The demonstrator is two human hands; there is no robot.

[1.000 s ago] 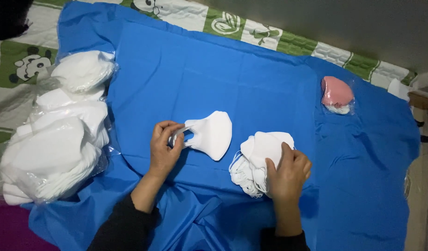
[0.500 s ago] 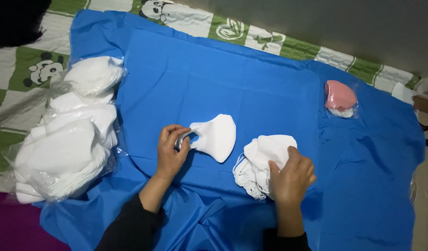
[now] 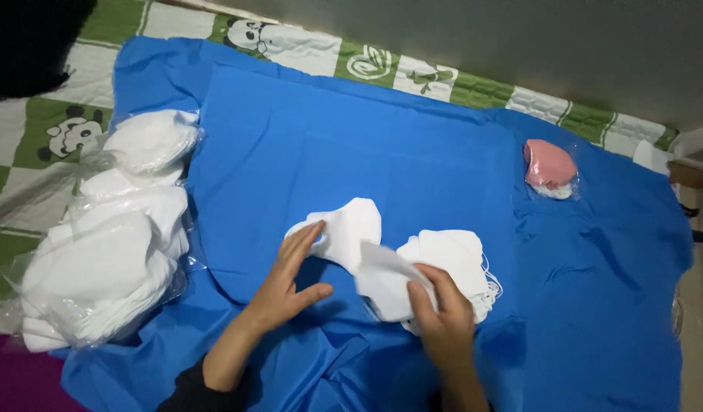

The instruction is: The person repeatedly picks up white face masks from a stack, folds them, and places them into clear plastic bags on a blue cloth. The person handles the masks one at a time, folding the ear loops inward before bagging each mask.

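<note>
A single white face mask [image 3: 350,230] lies on the blue cloth [image 3: 366,152]. My left hand [image 3: 289,278] rests flat on the cloth with its fingertips on that mask's left end, fingers apart. My right hand [image 3: 441,320] pinches a second white mask [image 3: 386,281] and holds it lifted and tilted over the edge of a small pile of white masks [image 3: 454,263] with loose ear loops.
Clear plastic bags stuffed with white masks [image 3: 111,236] lie along the cloth's left edge. A small bag with a pink mask [image 3: 548,166] sits at the far right. A green and white panda-print quilt [image 3: 54,130] lies beneath. A wall runs along the far side.
My right hand has picked one mask off the pile and raised it toward the left. My left hand has flattened out beside the single mask. The view has shifted slightly.
</note>
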